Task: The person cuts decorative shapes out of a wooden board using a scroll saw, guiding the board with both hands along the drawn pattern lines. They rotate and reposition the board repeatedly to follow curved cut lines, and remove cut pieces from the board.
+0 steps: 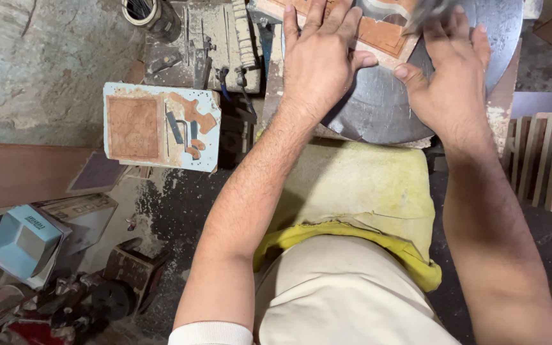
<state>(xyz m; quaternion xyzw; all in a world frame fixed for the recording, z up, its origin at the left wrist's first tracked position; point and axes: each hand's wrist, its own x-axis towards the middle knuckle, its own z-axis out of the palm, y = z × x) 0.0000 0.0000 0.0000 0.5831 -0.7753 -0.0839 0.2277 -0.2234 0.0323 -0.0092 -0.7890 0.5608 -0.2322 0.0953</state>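
Note:
My left hand [319, 59] lies flat, fingers spread, pressing on a flat reddish-brown board with a pale border [384, 35] that rests on a round grey metal plate [378, 108]. My right hand [448, 76] also presses down on the board's right side, fingers together; its fingertips near the top edge are blurred. Whether something is under those fingertips is unclear. A yellow cloth [359, 191] covers my lap below the plate.
A pale square slab with a brown inlay and cut shapes [161, 126] lies to the left. Behind it is a cluttered bench with tools [199, 45] and a tape roll [140, 11]. Wooden carved pieces [544, 163] stand at right; boxes [27, 239] lie lower left.

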